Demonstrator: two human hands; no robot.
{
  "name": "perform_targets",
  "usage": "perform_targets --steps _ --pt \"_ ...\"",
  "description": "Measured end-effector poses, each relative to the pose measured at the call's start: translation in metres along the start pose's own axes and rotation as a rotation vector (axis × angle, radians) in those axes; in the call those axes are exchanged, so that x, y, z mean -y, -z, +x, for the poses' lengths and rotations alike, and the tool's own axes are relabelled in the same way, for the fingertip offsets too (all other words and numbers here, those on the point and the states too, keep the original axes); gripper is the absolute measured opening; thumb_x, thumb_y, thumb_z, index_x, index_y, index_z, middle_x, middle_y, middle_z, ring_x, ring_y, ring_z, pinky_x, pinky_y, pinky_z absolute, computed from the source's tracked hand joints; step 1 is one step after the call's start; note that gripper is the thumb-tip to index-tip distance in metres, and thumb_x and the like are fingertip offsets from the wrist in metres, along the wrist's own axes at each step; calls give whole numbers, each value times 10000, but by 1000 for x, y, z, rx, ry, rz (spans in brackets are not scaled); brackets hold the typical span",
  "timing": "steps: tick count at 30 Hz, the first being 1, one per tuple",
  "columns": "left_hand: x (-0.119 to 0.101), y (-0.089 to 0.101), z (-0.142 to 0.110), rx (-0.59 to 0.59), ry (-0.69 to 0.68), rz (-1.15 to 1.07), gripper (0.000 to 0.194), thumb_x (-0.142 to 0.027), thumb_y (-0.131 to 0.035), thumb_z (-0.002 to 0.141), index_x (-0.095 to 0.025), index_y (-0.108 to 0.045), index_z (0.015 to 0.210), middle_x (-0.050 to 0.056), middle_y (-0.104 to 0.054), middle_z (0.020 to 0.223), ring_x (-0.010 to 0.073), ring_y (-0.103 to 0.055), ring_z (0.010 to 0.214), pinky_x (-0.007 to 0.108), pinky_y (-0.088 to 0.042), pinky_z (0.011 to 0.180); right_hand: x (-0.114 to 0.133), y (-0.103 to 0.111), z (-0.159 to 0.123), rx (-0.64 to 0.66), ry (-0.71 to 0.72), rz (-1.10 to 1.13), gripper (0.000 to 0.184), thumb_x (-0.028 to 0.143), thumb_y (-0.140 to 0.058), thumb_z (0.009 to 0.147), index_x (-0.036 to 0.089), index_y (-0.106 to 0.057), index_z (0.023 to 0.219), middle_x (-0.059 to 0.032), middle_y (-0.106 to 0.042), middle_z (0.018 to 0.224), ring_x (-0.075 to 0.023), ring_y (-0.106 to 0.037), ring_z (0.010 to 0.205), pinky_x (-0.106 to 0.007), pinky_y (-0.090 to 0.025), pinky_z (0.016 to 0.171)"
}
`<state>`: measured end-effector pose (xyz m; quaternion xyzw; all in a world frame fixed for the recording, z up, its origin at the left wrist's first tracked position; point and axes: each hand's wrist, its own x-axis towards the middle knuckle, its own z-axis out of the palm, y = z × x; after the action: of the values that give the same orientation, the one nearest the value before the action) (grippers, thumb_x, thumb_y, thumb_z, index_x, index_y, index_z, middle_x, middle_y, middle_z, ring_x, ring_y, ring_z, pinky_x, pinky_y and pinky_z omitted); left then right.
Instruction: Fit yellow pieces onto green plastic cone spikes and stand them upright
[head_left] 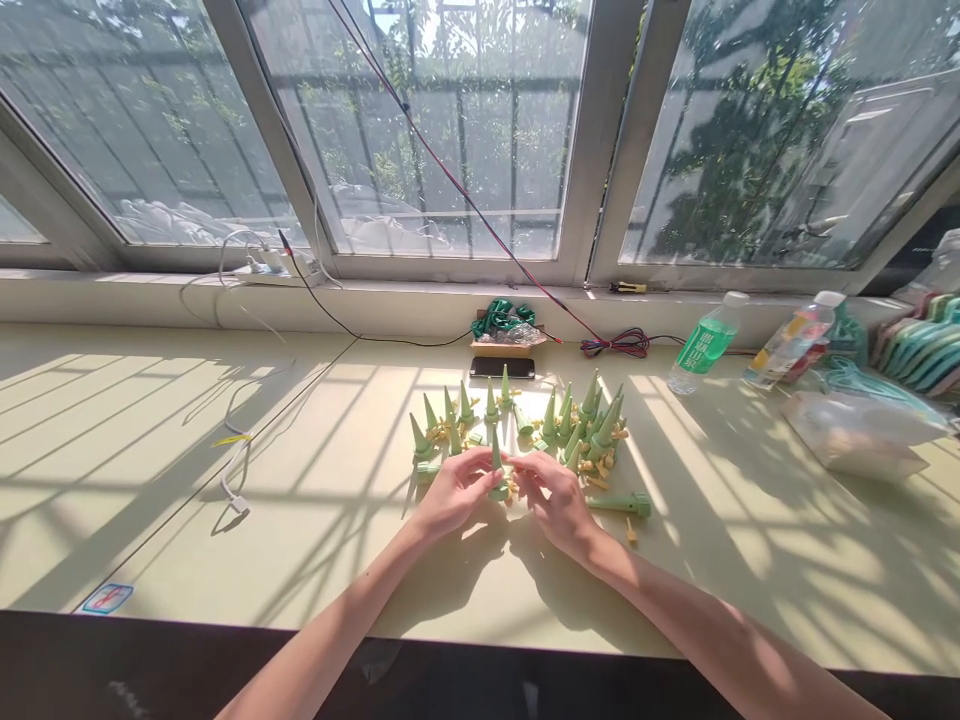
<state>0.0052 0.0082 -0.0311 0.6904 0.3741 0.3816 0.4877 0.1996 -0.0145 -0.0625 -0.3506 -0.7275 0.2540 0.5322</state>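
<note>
Both hands meet over the front of the cluster on the table. My left hand (459,490) pinches a green cone-shaped piece (496,450) whose tip points up. Close beside it, my right hand (559,497) has its fingers bent and pressed together at the cone's right side; what lies in them is too small to make out. Behind the hands stand several more green cones (549,415), many with small tan pegs at their bases. To the right of my right hand lies a green cone on its side (619,503), with a loose tan peg (631,531) in front of it.
A black phone (502,369) and a small box of green parts (504,325) stand behind the cones. Two bottles (705,345), a plastic bag (855,435) and stacked hangers (926,340) are at right. A white cable (238,503) lies at left. Windows line the back.
</note>
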Motion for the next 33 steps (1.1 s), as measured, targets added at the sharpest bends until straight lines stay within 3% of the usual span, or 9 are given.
perform_targets --steps 6,11,19,24,33 --pt "2 -2 0 -16 -25 -48 318 -421 -691 895 -165 -707 1084 95 -719 998 224 -692 926 364 -581 852 0 -1 0 -14 -39 -43 218 294 -508 1012 198 -699 1052 -59 -661 859 -150 -588 621 -294 -518 541" --pt "2 -3 0 -2 -44 -71 303 -410 -700 893 -170 -718 1076 100 -720 1041 210 -690 916 358 -583 863 7 -2 2 -5 -93 -132 319 354 -471 1027 179 -690 876 -35 -616 704 -144 -540 571 -280 -453 514" --pt "1 -3 -1 30 -78 -90 263 -402 -703 892 -184 -740 1033 95 -699 1047 219 -692 950 362 -592 882 8 -3 2 -3 -112 -158 461 439 -395 1048 214 -492 657 13 -454 558 -132 -395 492 -280 -339 445" --pt "1 -5 0 31 -105 -82 246 -392 -696 897 -196 -743 1038 87 -691 1026 215 -692 922 368 -601 867 7 -3 3 -10 -108 -211 476 433 -353 1054 231 -369 622 20 -401 546 -134 -359 488 -286 -305 445" --pt "-3 -8 -3 -4 -169 39 159 -271 -685 896 -195 -771 1006 83 -654 956 217 -662 909 352 -583 825 6 -2 3 19 -176 -187 459 428 -321 1058 230 -381 648 30 -398 554 -133 -378 495 -277 -309 479"
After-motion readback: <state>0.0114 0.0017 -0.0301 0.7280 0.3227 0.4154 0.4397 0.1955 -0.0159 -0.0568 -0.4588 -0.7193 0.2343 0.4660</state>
